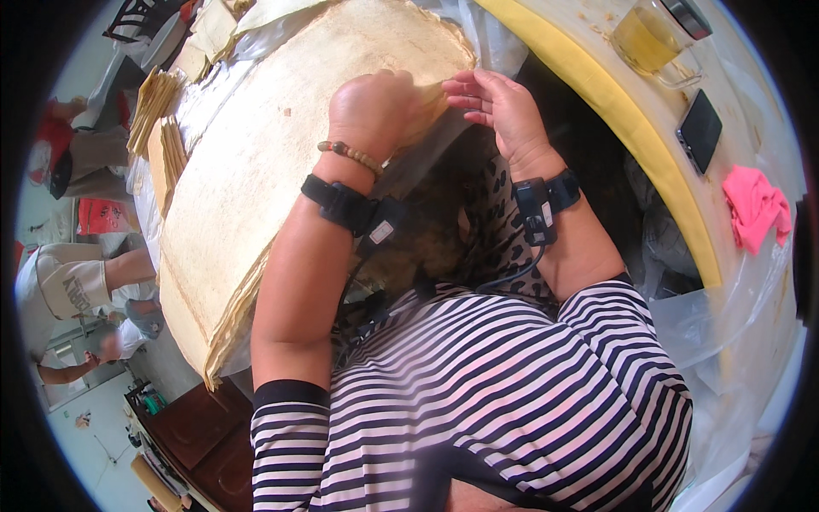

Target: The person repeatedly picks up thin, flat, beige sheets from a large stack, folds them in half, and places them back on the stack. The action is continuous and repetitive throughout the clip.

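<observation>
A large stack of thin, pale flatbread sheets (256,145) lies in front of me, its layered edges curving toward me. My left hand (375,109), with a beaded bracelet at the wrist, is closed at the stack's right part. A lifted, folded bit of flatbread (424,115) shows beside its knuckles; the fingertips are hidden behind the hand. My right hand (499,111) is just to the right, palm partly turned up, its fingers apart and pointing left. Its fingertips are at the edge of the lifted flatbread; whether they touch it I cannot tell.
Folded flatbread pieces (168,158) lie at the left on clear plastic. At the right, a table with a yellow edge (623,102) bears a glass mug of yellowish drink (646,43), a black phone (699,130) and a pink cloth (756,209). People (64,286) are at the far left.
</observation>
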A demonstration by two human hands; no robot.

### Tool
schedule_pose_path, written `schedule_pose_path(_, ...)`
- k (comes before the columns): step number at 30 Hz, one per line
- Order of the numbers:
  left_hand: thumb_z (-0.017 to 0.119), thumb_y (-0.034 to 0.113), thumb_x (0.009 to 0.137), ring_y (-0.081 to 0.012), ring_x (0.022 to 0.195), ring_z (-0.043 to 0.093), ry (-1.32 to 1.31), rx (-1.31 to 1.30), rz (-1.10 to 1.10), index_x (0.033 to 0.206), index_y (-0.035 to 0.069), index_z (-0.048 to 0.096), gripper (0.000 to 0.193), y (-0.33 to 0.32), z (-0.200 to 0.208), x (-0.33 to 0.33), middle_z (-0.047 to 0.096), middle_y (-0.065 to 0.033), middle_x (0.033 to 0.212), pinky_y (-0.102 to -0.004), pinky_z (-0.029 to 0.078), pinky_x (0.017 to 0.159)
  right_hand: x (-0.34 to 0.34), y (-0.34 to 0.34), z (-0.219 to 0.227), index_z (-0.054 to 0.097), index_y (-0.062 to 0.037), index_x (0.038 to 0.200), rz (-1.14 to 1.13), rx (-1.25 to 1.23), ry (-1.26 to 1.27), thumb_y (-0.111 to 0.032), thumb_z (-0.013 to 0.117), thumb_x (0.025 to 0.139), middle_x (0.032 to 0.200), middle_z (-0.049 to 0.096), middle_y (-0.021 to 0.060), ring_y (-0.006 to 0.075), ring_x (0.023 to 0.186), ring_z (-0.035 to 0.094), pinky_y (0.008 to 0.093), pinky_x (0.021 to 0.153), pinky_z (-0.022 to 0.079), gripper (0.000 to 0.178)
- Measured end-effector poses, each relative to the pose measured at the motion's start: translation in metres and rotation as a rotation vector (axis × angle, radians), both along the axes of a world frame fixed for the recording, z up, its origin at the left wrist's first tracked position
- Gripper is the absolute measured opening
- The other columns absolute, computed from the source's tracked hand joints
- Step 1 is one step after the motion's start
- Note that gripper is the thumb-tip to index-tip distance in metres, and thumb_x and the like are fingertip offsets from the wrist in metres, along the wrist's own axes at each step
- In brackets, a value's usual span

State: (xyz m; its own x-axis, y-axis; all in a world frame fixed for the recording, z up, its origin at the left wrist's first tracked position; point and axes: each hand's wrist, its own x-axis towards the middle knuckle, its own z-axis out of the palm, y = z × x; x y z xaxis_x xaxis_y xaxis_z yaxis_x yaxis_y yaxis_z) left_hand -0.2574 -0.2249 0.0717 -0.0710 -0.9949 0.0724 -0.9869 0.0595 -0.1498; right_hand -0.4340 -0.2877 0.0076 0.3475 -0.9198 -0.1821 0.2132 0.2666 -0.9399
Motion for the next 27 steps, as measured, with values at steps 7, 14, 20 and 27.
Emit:
schedule_pose_path(7, 0.06, 0.025, 0.103, -0.032, 0.077, 0.076, -0.023, -0.184, 0.167, 0.091, 0.013, 0.073, 0.021, -0.007, -0.005, 0.004, 0.075, -0.0112, 0.08, -0.0423, 0.06, 0.066, 0.013, 0.007, 0.0, 0.081, -0.0043, 0.11, 0.037, -0.661, 0.439, -0.02, 0.064, 0.104, 0.107, 0.08, 0.0078, 0.0201, 0.098, 0.072, 0.0332, 0.09, 0.056, 0.023)
schedule_pose_path(14, 0.062, 0.023, 0.099, -0.0315, 0.072, 0.076, -0.029, -0.196, 0.092, 0.092, 0.018, 0.073, 0.014, -0.01, -0.011, 0.021, 0.074, -0.009, 0.076, -0.0427, 0.059, 0.061, 0.032, 0.027, 0.024, 0.08, -0.0082, 0.101, -0.203, -1.347, 0.566, -0.016, 0.071, 0.091, 0.104, 0.077, 0.0045, 0.0286, 0.097, 0.067, 0.0406, 0.087, 0.056, 0.015)
schedule_pose_path(20, 0.063, 0.021, 0.097, -0.0284, 0.072, 0.077, -0.137, -0.275, 0.141, 0.089, 0.017, 0.073, 0.013, -0.013, 0.012, 0.02, 0.074, -0.0071, 0.073, -0.0385, 0.058, 0.06, 0.045, 0.024, 0.019, 0.078, -0.0086, 0.099, -0.089, -1.275, 0.87, -0.019, 0.071, 0.089, 0.094, 0.075, 0.0062, 0.0282, 0.096, 0.067, 0.0431, 0.085, 0.052, 0.016)
schedule_pose_path(27, 0.064, 0.014, 0.095, -0.0233, 0.072, 0.077, -0.257, -0.282, 0.104, 0.085, 0.018, 0.072, 0.014, -0.002, 0.029, 0.01, 0.074, -0.0031, 0.074, -0.0351, 0.058, 0.06, 0.077, 0.011, 0.024, 0.078, -0.0128, 0.096, 0.197, -1.334, 1.14, -0.027, 0.064, 0.094, 0.099, 0.078, 0.0076, 0.0267, 0.091, 0.072, 0.0421, 0.083, 0.053, 0.019)
